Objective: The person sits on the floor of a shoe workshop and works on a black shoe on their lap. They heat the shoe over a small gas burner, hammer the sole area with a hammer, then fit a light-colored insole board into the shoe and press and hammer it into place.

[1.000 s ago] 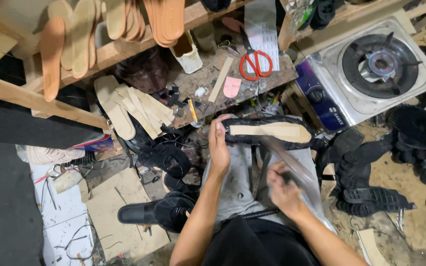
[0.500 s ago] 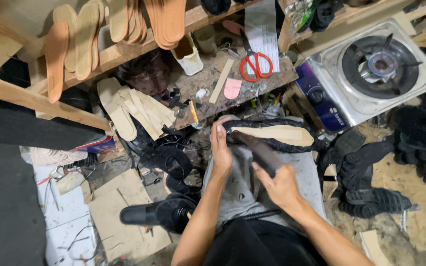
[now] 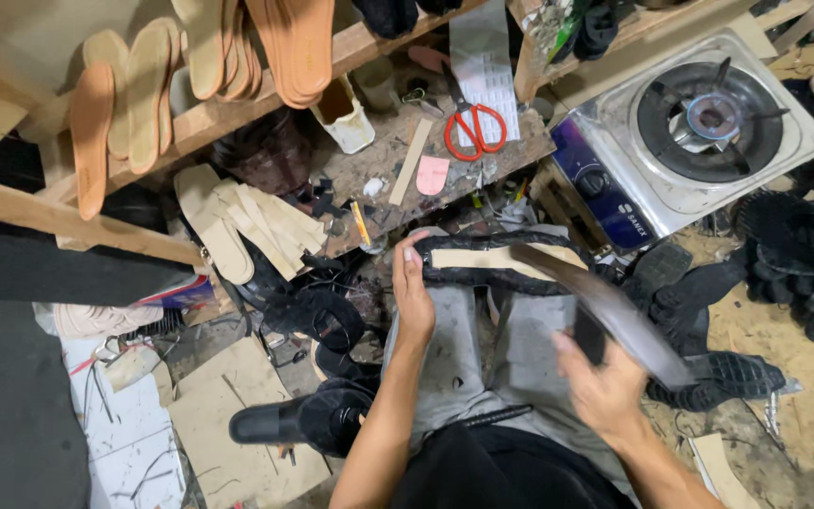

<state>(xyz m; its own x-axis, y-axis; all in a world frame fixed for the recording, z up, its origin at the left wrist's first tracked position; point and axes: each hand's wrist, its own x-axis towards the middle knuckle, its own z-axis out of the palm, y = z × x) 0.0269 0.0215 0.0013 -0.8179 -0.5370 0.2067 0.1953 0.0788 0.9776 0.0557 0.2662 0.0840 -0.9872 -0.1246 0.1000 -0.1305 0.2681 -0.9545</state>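
My left hand (image 3: 414, 290) grips the left end of a shoe sole (image 3: 496, 261), beige on top with a black folded edge, lying across my knees in grey trousers (image 3: 529, 344). My right hand (image 3: 602, 379) holds a dark, blurred tool or strip (image 3: 614, 311) that slants up to the sole's right end. What exactly the blurred object is I cannot tell.
A wooden bench (image 3: 383, 179) ahead carries red-handled scissors (image 3: 474, 131), a white cup (image 3: 343, 115) and scraps. Beige insoles (image 3: 237, 221) lie at its left and more hang on the shelf (image 3: 134, 90). A gas stove (image 3: 699, 127) stands right, black soles (image 3: 708, 283) litter the floor.
My right hand has pulled back toward me and to the right with the dark object. The left hand stays on the sole's end.
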